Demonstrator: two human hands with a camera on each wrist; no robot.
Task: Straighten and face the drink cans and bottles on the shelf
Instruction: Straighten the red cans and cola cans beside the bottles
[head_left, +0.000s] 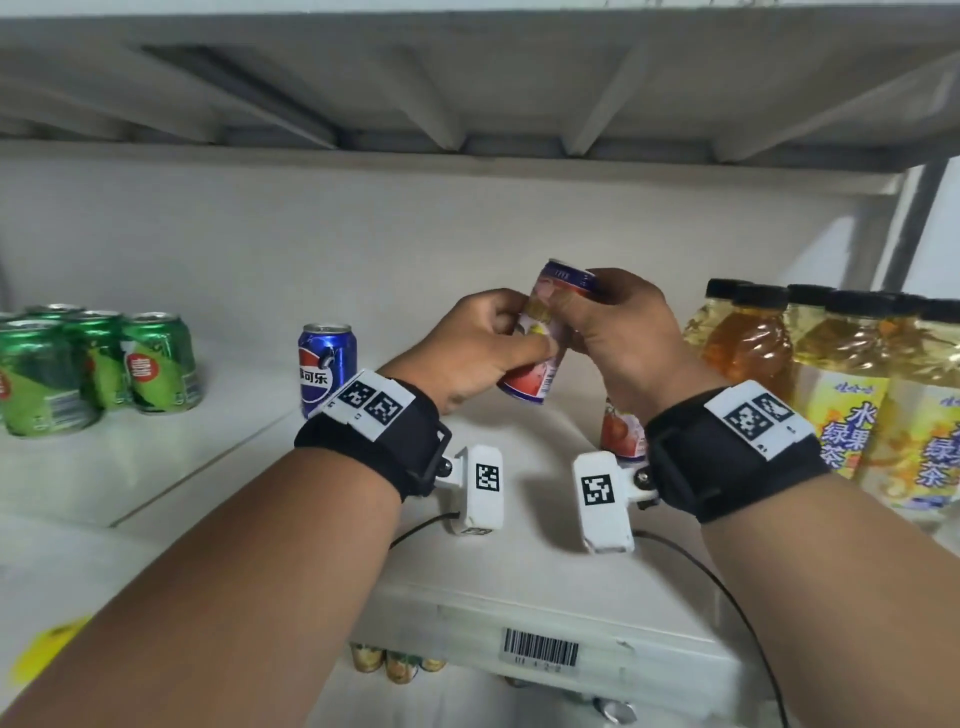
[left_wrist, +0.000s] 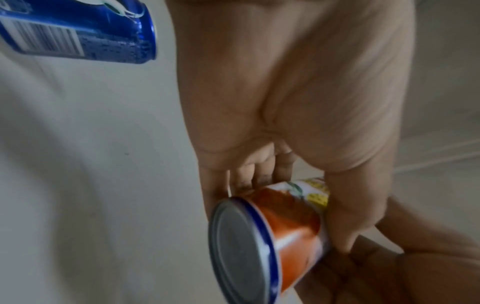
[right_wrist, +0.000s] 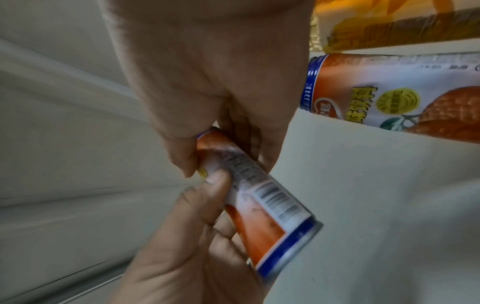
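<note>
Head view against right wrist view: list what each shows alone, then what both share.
Only the head view shows the green cans, the blue cola can and the shelf-edge barcode tag. Only the right wrist view shows the barcode on the held can. Both show the orange-and-white fruit can gripped by the left hand and right hand, and a second matching can.

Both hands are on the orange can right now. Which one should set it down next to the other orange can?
Probably the right hand: the standing orange can sits just below its wrist, beside the tea bottles. The left hand is nearer the blue can.
</note>
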